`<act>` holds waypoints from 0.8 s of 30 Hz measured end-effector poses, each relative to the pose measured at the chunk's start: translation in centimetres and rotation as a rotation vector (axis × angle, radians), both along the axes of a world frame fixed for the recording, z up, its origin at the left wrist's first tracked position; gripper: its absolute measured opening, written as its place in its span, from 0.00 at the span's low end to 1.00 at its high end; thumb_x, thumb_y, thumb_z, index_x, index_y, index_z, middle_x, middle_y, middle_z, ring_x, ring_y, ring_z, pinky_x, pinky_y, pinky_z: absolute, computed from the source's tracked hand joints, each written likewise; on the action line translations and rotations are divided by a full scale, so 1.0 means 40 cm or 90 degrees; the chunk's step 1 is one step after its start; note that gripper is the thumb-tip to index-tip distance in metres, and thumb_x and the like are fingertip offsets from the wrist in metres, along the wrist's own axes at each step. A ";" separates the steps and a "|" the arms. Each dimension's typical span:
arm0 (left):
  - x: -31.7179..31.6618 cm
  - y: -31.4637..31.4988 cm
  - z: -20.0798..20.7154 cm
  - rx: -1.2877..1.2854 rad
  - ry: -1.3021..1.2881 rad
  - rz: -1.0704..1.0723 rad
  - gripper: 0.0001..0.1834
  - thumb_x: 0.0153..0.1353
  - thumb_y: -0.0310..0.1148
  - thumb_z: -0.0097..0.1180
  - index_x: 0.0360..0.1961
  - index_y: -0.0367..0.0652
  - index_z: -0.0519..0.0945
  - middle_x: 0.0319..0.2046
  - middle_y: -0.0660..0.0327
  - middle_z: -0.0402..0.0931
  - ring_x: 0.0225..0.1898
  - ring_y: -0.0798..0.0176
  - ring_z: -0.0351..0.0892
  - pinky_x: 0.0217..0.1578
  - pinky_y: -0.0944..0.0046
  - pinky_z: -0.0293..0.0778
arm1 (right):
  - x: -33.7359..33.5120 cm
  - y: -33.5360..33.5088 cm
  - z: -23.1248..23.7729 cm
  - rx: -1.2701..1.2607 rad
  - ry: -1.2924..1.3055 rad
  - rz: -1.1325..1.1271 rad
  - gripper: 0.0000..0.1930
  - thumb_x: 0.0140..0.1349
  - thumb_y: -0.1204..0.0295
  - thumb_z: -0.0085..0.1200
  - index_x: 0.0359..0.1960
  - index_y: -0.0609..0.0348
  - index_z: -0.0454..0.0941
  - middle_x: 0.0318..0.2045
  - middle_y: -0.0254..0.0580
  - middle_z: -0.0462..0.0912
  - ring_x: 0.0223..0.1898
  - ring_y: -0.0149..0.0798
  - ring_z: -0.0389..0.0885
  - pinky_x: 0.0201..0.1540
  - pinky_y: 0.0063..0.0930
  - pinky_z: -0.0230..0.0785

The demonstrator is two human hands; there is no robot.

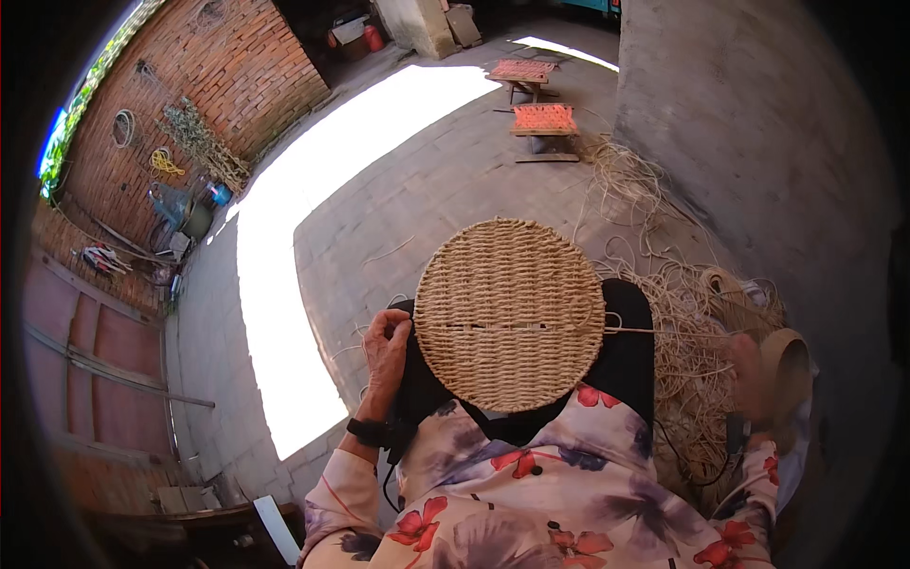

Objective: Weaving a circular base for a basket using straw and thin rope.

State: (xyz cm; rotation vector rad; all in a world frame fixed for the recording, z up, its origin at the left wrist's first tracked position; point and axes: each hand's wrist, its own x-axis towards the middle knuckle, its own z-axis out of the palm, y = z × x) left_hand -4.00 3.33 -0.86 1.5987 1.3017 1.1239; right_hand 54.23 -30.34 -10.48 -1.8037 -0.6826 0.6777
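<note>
A round woven straw-coloured disc [512, 284] of twisted cord lies across my lap, with a row of small dark gaps through its middle. My left hand [385, 349] is at the disc's left rim, fingers curled and closed; what they pinch, if anything, is hidden. From the right rim a pale cord [664, 332] runs out straight to my right hand [749, 375], which is off to the right and blurred by motion. The cord ends at its fingers. By the rim a small loop of cord [614, 321] stands up.
A tangled heap of loose cord [692, 379] lies on the floor at my right, beside a tan curved object [787, 365]. Ahead stand two low stools [545, 119] with orange-red woven seats. A grey wall [758, 142] rises on the right, a brick wall [218, 76] on the left.
</note>
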 end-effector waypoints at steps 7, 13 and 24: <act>-0.004 0.004 0.013 -0.025 0.030 -0.014 0.04 0.61 0.27 0.59 0.36 0.39 0.82 0.25 0.71 0.76 0.27 0.77 0.70 0.32 0.74 0.69 | 0.051 0.030 -0.050 -0.376 -0.583 0.002 0.20 0.55 0.66 0.61 0.48 0.62 0.76 0.38 0.54 0.83 0.44 0.61 0.80 0.46 0.50 0.71; 0.032 0.007 0.028 -0.031 0.068 -0.053 0.05 0.62 0.28 0.58 0.36 0.38 0.82 0.25 0.71 0.74 0.28 0.76 0.68 0.32 0.73 0.68 | -0.426 0.336 0.313 -0.025 -0.030 0.287 0.22 0.58 0.79 0.49 0.56 0.62 0.74 0.47 0.48 0.81 0.36 0.35 0.83 0.32 0.25 0.77; 0.044 0.000 0.034 -0.035 0.082 -0.066 0.06 0.64 0.29 0.58 0.38 0.38 0.78 0.30 0.68 0.74 0.32 0.74 0.69 0.35 0.73 0.67 | -0.471 0.338 0.288 0.045 -0.262 0.333 0.08 0.63 0.71 0.56 0.39 0.63 0.78 0.26 0.42 0.81 0.26 0.35 0.79 0.30 0.31 0.71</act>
